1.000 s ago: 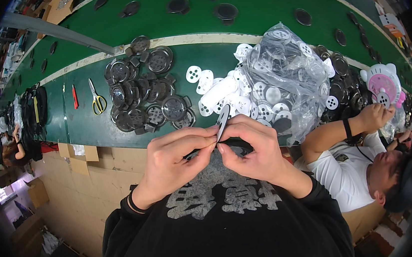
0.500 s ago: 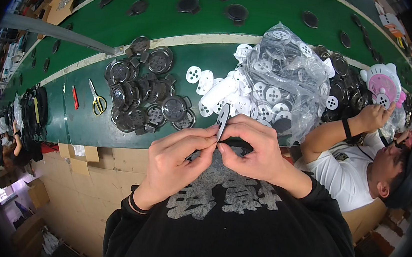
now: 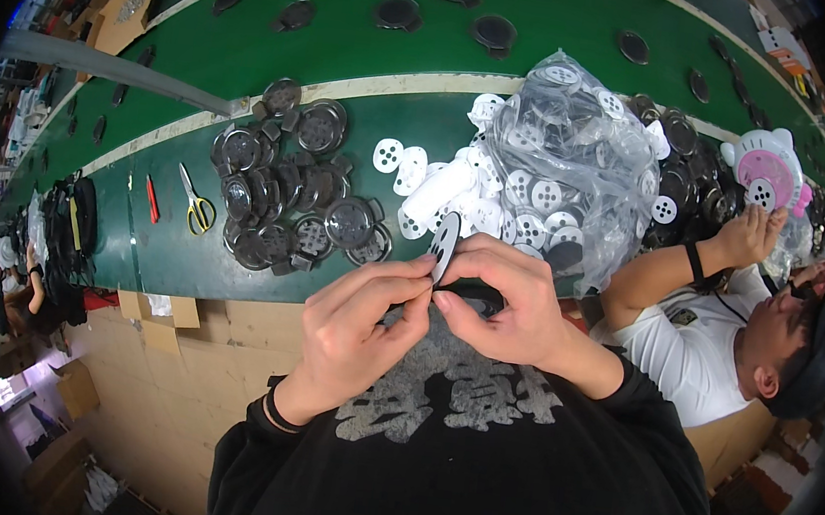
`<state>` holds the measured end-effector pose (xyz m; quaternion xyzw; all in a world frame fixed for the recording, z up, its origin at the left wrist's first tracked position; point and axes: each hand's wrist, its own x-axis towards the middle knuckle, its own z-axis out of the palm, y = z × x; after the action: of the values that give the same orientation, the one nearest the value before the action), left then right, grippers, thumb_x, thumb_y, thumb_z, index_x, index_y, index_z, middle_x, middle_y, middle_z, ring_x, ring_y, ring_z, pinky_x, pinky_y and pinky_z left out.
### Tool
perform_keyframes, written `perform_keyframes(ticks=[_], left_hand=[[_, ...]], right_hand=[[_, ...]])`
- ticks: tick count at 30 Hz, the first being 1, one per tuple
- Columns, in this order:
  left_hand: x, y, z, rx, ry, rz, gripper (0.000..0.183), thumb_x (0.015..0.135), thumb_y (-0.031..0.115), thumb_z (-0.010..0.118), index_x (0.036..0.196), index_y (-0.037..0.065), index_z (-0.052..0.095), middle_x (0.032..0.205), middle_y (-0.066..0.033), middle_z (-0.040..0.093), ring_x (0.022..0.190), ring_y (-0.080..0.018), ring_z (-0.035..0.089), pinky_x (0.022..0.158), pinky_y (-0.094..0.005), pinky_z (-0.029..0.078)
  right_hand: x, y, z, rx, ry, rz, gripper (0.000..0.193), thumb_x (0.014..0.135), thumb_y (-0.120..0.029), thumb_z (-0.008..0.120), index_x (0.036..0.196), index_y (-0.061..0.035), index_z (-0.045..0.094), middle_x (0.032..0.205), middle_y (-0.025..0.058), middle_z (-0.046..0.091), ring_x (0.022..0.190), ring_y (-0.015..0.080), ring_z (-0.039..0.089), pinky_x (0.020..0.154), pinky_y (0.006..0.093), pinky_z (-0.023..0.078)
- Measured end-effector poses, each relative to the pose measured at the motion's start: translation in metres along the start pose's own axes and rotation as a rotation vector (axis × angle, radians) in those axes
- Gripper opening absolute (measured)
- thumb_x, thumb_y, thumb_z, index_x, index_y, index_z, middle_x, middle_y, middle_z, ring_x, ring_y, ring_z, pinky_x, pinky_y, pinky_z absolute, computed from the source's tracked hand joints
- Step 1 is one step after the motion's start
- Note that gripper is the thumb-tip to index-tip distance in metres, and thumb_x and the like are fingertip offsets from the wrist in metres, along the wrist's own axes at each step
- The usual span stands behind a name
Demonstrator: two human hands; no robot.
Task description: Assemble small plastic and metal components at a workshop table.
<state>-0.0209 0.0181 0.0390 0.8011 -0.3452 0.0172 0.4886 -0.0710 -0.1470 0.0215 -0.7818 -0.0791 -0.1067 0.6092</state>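
Note:
A thin white disc with dark holes (image 3: pixel 449 239) stands tilted, nearly edge-on, above the front edge of the table. My left hand (image 3: pixel 349 331) pinches its lower left edge between thumb and fingertips. On the other side, my right hand (image 3: pixel 513 303) grips the lower edge with thumb and bent forefinger. Whether anything else sits between the fingertips is hidden. Just beyond my hands lies a heap of similar white discs (image 3: pixel 412 170), partly inside a clear plastic bag (image 3: pixel 586 135). Left of it is a pile of dark round plastic cases (image 3: pixel 348 221).
Yellow-handled scissors (image 3: pixel 199 213) and a red slim tool (image 3: pixel 152 200) lie at the left. Behind the table runs a green belt (image 3: pixel 334 48) carrying spaced dark round parts. At right, a co-worker's hand (image 3: pixel 749 233) holds a white disc by a pink-and-white cat-shaped item (image 3: pixel 774 165).
The parts on the belt have shifted to the right. The disc between my hands has turned slightly, showing more of its face. The co-worker's disc has moved a little upward.

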Motion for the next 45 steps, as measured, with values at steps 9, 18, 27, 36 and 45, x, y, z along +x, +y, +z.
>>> perform_keyframes(ticks=[9,18,27,36,45], left_hand=[[0.002,-0.001,0.003,0.008,0.055,0.021,0.020,0.064,-0.008,0.068,0.082,-0.002,0.062,0.089,-0.0108,0.067,0.074,-0.0218,0.066,0.063,-0.0274,0.053],[0.018,-0.038,0.016,-0.013,0.063,-0.134,0.014,0.071,-0.005,0.063,0.084,0.000,0.063,0.087,-0.0103,0.065,0.065,-0.0156,0.062,0.061,-0.0249,0.049],[0.017,-0.143,0.039,-0.208,0.070,-0.618,0.009,0.082,0.005,0.061,0.085,-0.003,0.062,0.072,-0.0044,0.062,0.060,-0.0089,0.057,0.055,-0.0221,0.045],[0.019,-0.115,0.075,0.130,-0.180,0.035,0.036,0.070,-0.001,0.062,0.105,0.007,0.059,0.103,-0.0108,0.060,0.096,-0.0312,0.056,0.081,-0.0379,0.045],[0.019,-0.081,0.035,-0.173,-0.151,0.083,0.024,0.059,-0.004,0.070,0.081,0.004,0.066,0.093,-0.0058,0.064,0.091,-0.0234,0.059,0.080,-0.0348,0.046]], right_hand=[[-0.005,0.010,0.004,0.201,0.024,0.115,0.012,0.079,0.001,0.064,0.086,0.0051,0.057,0.086,0.0102,0.059,0.071,0.0122,0.055,0.061,0.0223,0.043],[-0.008,0.032,-0.001,0.110,0.133,0.283,0.007,0.079,0.000,0.060,0.080,0.0034,0.054,0.075,0.0071,0.060,0.069,0.0120,0.060,0.061,0.0245,0.047],[-0.039,0.082,-0.030,0.536,0.278,0.639,0.006,0.087,-0.003,0.051,0.083,0.0004,0.054,0.072,0.0042,0.057,0.068,0.0160,0.062,0.067,0.0284,0.049],[-0.042,0.079,-0.031,0.843,0.305,0.703,0.007,0.087,-0.007,0.054,0.086,-0.0001,0.055,0.074,0.0108,0.063,0.068,0.0194,0.063,0.066,0.0311,0.051],[-0.031,0.066,-0.033,1.263,0.009,0.849,0.013,0.088,-0.012,0.053,0.087,-0.0002,0.056,0.072,0.0105,0.062,0.063,0.0204,0.062,0.060,0.0314,0.050]])
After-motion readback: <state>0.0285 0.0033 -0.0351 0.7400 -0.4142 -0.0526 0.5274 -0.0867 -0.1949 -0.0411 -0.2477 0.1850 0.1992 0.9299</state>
